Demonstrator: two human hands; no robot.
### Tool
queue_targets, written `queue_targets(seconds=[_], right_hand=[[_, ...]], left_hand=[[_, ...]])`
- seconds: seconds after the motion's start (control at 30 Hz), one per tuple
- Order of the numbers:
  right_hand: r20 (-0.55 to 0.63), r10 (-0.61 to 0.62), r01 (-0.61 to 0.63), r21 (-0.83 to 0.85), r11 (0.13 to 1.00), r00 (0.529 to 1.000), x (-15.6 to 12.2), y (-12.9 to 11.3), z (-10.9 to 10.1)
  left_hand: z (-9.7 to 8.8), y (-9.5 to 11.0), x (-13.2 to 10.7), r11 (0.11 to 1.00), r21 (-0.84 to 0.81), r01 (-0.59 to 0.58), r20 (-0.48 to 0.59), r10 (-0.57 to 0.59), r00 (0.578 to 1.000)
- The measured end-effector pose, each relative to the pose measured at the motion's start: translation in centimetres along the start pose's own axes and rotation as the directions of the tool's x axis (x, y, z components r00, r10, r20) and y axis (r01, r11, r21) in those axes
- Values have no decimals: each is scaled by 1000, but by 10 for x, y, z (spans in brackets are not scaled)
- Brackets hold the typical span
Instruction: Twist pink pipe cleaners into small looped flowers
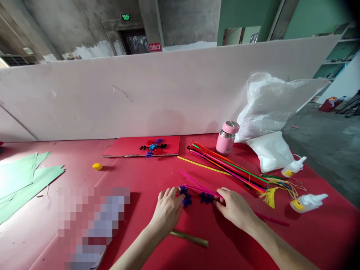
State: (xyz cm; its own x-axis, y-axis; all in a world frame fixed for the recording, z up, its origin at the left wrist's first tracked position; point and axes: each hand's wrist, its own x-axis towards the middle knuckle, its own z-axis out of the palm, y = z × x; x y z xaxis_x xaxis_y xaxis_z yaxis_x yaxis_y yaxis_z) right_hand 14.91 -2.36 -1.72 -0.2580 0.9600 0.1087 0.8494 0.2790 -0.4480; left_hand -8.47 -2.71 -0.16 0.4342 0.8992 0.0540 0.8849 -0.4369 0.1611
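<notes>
Pinching a dark blue flower [186, 198] with left fingers [172, 194] and a magenta stem [203, 190] with right fingers [224, 194], low over a red desk [140, 173]. Crowded ahead and rightward by bundled stems [227, 165], a pink flask [225, 144], glue bottles [308, 203] and plastic bags [268, 105]; screened by a white partition [112, 93] from the bare concrete wall [188, 22] behind.

Blue flowers [186, 200]: fuzzy pile
Pink stems [207, 191]: fuzzy, matt
Desk [146, 221]: smooth red covering, faint sheen
Flask [224, 144], 1 o'clock from the hands [166, 208]: glossy pink, shiny metal neck
Bottles [307, 203], 3 o'clock: smooth white plastic
Sheets [17, 174], 9 o'clock: matt, paper-like
Bag [268, 99]: clear, crinkled plastic, glossy
</notes>
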Motion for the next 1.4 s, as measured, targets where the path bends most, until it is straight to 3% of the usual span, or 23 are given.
queue_targets(seconds=[0.5,0.67,0.8,0.87,0.97,1.07,1.13,1.2,1.27,1.33,1.4], right_hand=[[-119,131,-138,-46,989,984,18,22,-3],[-171,158,-159,14,987,972,16,30,-18],[-147,125,-116,69,991,981,6,18,-35],[-123,108,-97,87,991,987,-2,3,-40],[-34,88,-79,200,977,996,-16,-24,-42],[122,68,-112,398,910,990,-27,-47,-39],[188,50,-137,487,862,981,-31,-55,-36],[227,34,-156,548,822,973,-32,-57,-34],[237,31,-163,561,811,971,-32,-54,-32],[212,50,-153,502,851,976,-30,-48,-31],[140,79,-123,339,933,987,-28,-40,-29]], left_hand=[[3,24,41,1000,-3,24,-80,-24,997],[-7,26,28,998,-38,55,-165,-60,984],[-12,39,6,960,-280,26,-238,-96,967],[-11,52,-3,854,-520,13,-187,-129,974],[-5,70,-7,478,-867,138,29,-229,973],[3,77,-6,30,-968,251,232,-292,928],[9,77,-4,-176,-956,237,280,-289,916],[15,75,-2,-291,-934,208,294,-290,911],[19,74,1,-336,-920,200,306,-297,905],[21,77,4,-345,-916,204,313,-299,901],[21,81,7,-340,-916,213,320,-298,899]])
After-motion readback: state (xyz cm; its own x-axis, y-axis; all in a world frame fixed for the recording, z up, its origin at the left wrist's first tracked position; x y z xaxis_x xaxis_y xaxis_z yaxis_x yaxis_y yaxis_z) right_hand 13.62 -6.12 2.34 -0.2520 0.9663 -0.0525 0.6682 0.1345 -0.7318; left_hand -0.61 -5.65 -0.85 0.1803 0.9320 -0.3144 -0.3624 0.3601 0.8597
